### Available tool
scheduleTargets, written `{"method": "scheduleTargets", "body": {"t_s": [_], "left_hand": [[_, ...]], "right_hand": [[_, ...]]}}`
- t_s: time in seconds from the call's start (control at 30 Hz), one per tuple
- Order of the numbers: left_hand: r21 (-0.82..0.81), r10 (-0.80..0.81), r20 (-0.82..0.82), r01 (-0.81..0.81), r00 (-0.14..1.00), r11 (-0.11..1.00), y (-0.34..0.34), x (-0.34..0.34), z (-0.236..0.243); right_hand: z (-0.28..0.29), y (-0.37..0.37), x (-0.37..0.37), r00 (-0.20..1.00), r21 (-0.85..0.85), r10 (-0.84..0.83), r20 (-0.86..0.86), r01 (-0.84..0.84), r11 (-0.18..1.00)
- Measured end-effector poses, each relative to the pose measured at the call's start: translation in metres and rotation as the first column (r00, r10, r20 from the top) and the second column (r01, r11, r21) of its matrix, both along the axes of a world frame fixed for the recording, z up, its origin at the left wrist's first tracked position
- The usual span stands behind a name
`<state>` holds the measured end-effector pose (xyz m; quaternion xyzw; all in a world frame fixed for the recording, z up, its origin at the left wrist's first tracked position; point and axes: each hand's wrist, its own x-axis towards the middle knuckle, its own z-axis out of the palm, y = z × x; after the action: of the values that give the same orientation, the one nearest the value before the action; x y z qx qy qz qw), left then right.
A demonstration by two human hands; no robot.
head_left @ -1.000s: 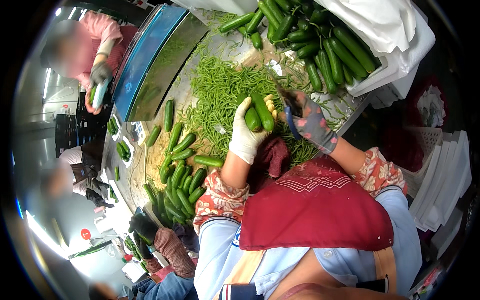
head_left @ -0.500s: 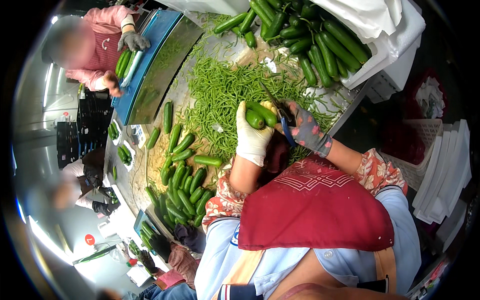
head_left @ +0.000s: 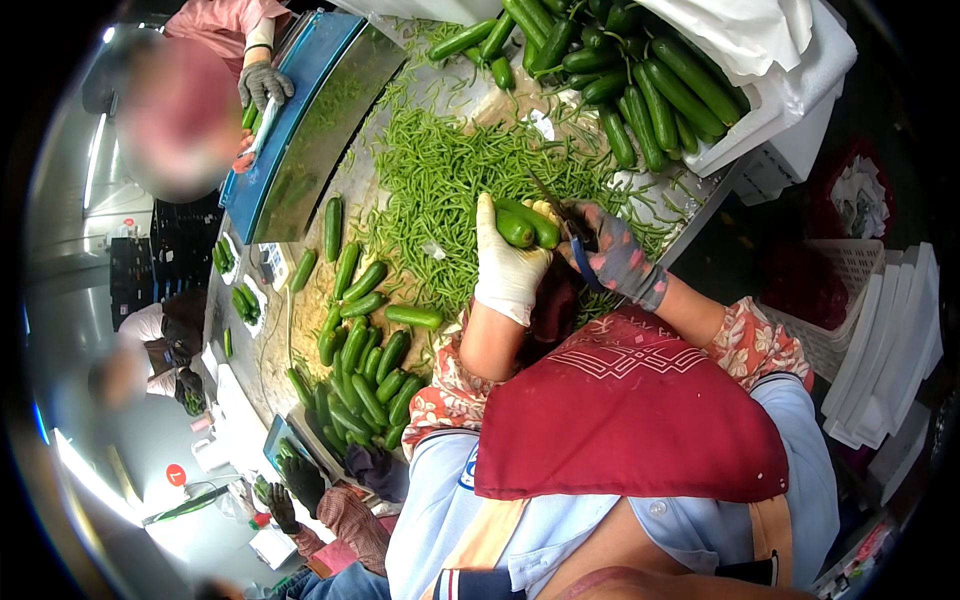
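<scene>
Two green cucumbers [head_left: 516, 231] lie side by side in my left hand [head_left: 506, 275], which wears a white glove and is closed around them. Their yellowish ends point toward my right hand [head_left: 622, 262]. That hand, in a grey glove with pink patches, grips a pair of scissors with blue handles [head_left: 584, 266]. The dark blades reach up and left, just beyond the cucumbers. Part of the grip is hidden behind the fingers. Both hands are over a wide heap of green beans [head_left: 450, 190] on the worktable.
Loose cucumbers [head_left: 372, 390] are piled at the left. More fill a white foam box [head_left: 790, 110] at the far right. A blue-edged wrapping machine [head_left: 320, 150] stands far left, a co-worker behind it. White crates [head_left: 885, 345] are stacked right of me.
My hands and the cucumbers have shifted only slightly, the blades tilting a little. The co-worker at the machine leans forward, hands now on a wrapped pack. Another worker's hands, lower left, have moved.
</scene>
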<state>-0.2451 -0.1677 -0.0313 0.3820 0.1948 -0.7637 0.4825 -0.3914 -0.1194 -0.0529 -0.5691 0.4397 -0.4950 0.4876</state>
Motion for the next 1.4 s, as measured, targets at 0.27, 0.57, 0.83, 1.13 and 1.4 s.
{"method": "scheduleTargets", "body": {"t_s": [0.27,0.57,0.83,1.13,1.4], "left_hand": [[-0.033,-0.013,0.008,0.013,1.000,0.999,-0.001,-0.002,-0.001],[-0.066,-0.169,0.072,0.174,0.983,0.982,0.006,-0.006,0.001],[-0.127,-0.240,0.106,0.253,0.965,0.959,0.008,-0.010,0.004],[-0.070,-0.166,0.078,0.172,0.983,0.983,0.006,-0.009,0.006],[-0.167,-0.184,0.037,0.188,0.982,0.968,0.006,-0.016,0.005]], "right_hand": [[-0.007,-0.001,-0.007,0.961,0.196,0.084,0.263,-0.138,0.971],[0.003,-0.021,-0.004,0.997,-0.136,0.075,0.033,-0.069,0.988],[-0.018,-0.047,-0.022,0.878,0.312,0.378,0.293,-0.462,0.830],[-0.005,-0.032,-0.002,0.996,0.111,0.070,0.059,-0.076,0.991],[0.011,-0.031,0.004,0.949,-0.266,-0.064,-0.308,-0.021,0.964]]}}
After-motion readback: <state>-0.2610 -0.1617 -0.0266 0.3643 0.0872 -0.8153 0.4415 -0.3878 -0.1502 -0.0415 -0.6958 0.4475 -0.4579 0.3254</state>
